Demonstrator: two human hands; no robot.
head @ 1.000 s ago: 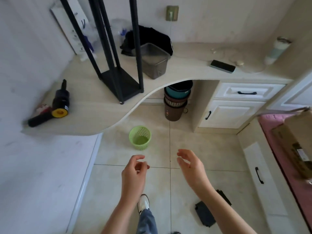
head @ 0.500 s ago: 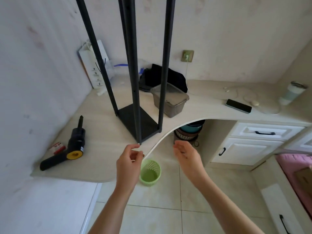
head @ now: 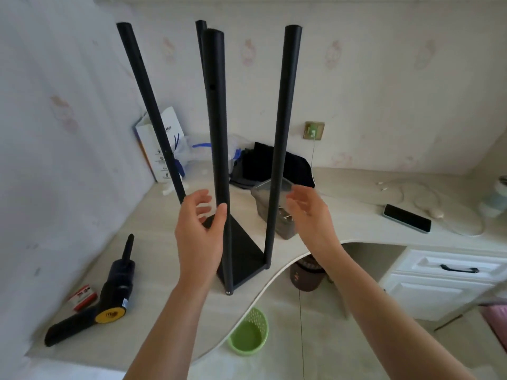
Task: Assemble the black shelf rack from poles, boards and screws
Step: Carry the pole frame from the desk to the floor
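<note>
The black shelf rack (head: 241, 259) stands upright on the pale counter (head: 170, 272), close to its curved near edge. One board (head: 244, 250) sits at the bottom and four poles rise from its corners: the near pole (head: 219, 149), the right pole (head: 279, 149), the left pole (head: 153, 116) and the far pole (head: 201, 31), mostly hidden behind the near one. Only the base level is on, so by my reading more boards have yet to go in higher up, and standing it on its base leaves the pole tops free for that.

The left hand (head: 199, 229) is up at the near pole, fingers spread, thumb lying against the pole's left side and the fingers reaching behind it. Not a closed grasp, as far as I can tell. The right hand (head: 310, 212) hovers just right of the right pole, open and relaxed, holding nothing and apart from the pole. Both look set to steady the frame.

An electric screwdriver (head: 109, 292) lies on the counter at near left, well apart from the rack. A grey plastic box (head: 282, 220) sits just behind the right pole, and a phone (head: 406, 218) lies far right.
</note>
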